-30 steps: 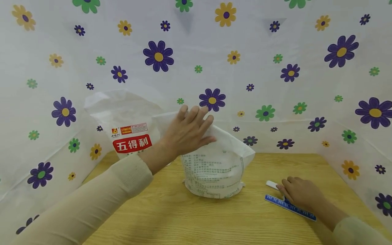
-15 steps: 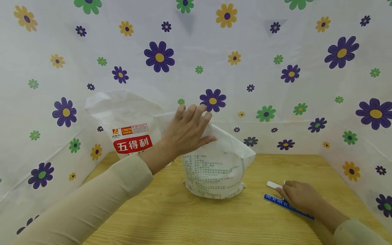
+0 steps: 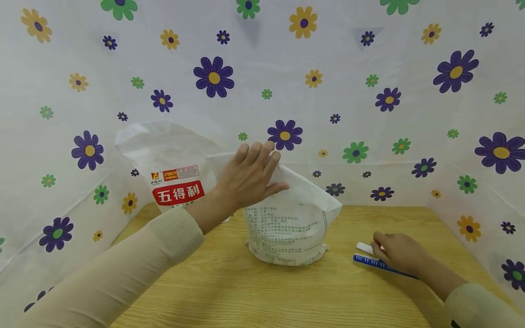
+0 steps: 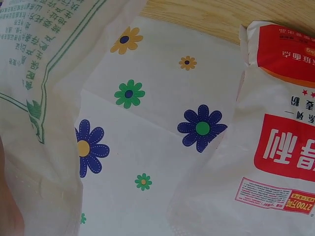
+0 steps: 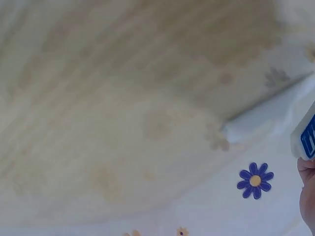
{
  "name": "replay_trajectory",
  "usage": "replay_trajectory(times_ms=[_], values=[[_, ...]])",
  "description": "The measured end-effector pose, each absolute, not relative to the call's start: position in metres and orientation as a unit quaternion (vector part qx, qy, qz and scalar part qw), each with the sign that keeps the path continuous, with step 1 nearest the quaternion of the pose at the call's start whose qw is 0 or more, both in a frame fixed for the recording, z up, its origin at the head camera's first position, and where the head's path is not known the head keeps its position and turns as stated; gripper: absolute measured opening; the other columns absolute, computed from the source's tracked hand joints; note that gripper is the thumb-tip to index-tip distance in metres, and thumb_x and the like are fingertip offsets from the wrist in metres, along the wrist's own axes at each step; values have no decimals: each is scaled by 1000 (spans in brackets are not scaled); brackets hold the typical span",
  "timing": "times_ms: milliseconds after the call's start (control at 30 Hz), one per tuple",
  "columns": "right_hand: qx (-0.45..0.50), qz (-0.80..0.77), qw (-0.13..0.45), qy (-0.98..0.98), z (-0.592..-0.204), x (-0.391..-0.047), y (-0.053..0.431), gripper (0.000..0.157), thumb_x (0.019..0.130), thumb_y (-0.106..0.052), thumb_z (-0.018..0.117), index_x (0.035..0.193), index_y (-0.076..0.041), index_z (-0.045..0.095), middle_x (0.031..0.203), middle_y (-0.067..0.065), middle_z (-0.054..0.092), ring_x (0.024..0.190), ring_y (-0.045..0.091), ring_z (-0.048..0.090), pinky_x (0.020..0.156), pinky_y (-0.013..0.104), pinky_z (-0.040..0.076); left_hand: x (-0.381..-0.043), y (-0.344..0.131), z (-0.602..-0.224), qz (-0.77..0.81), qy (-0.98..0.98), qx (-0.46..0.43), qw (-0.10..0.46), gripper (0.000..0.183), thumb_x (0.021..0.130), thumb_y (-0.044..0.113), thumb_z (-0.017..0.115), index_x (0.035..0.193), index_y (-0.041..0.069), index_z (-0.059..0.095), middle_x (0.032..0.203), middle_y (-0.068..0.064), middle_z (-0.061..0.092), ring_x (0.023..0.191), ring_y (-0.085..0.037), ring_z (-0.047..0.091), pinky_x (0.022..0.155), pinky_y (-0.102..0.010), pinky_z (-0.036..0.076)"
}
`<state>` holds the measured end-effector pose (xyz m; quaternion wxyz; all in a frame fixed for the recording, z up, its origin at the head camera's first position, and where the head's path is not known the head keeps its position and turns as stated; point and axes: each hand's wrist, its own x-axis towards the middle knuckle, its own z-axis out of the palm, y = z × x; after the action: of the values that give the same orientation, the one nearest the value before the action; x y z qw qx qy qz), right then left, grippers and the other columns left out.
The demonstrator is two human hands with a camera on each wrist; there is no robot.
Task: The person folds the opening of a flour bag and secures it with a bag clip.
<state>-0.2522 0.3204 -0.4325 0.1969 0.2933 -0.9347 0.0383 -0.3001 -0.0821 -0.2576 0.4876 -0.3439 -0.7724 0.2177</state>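
Note:
My left hand grips the folded top of a white flour bag, which stands upright mid-table with lines of green print on its near side. The thumb is on the near face; the fingers reach over the upper edge. In the left wrist view, this bag fills the left side, beside a sliver of the hand. To the right, my right hand pinches a blue and white clip with a piano-key pattern, low over the table. The clip's blue end shows at the right wrist view's edge.
A second white flour bag with a red label stands behind and left of the first. The wooden table is enclosed on the visible sides by white flower-printed sheeting.
The right hand has shifted slightly and changed its hold on the clip, whose blue bar has turned and risen a little. The left hand and bag have barely moved.

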Motion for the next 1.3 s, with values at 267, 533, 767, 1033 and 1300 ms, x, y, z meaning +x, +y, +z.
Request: replay_trajectory(times_ms=[267,533,767,1033,1300], values=[[255,29,215,-942,-396,-258,312,32,93,-9,56,66,-19,44,59,-10,36,51,3,29,49,21,27,-301,-82,-259,233,-766,-339,493,71,96,72,32,120,7,49,128,-14,48,105,-28,38,87,-41,30],[254,21,283,-925,-362,-270,296,34,94,-14,53,63,-18,40,56,-7,31,51,6,26,48,21,23,-302,-83,-259,233,-764,-340,497,69,97,71,32,116,7,51,122,-13,49,103,-28,38,87,-40,31],[272,16,391,-879,-342,-277,292,30,90,-13,46,62,-17,38,54,-8,28,49,4,20,45,21,18,-302,-83,-259,231,-758,-343,504,67,97,70,32,112,8,52,114,-11,49,101,-28,38,88,-41,31],[321,0,474,-820,-326,-283,289,48,107,-31,23,65,-13,39,54,-7,25,50,4,17,44,21,15,-302,-81,-260,236,-755,-340,509,70,97,70,31,114,6,53,108,-10,49,101,-29,39,89,-42,30],[356,15,492,-794,-322,-282,282,53,109,-36,22,64,-14,40,54,-11,24,51,0,12,43,19,14,-300,-81,-260,237,-759,-337,504,69,97,71,31,113,7,52,107,-10,48,100,-28,38,88,-42,30]])
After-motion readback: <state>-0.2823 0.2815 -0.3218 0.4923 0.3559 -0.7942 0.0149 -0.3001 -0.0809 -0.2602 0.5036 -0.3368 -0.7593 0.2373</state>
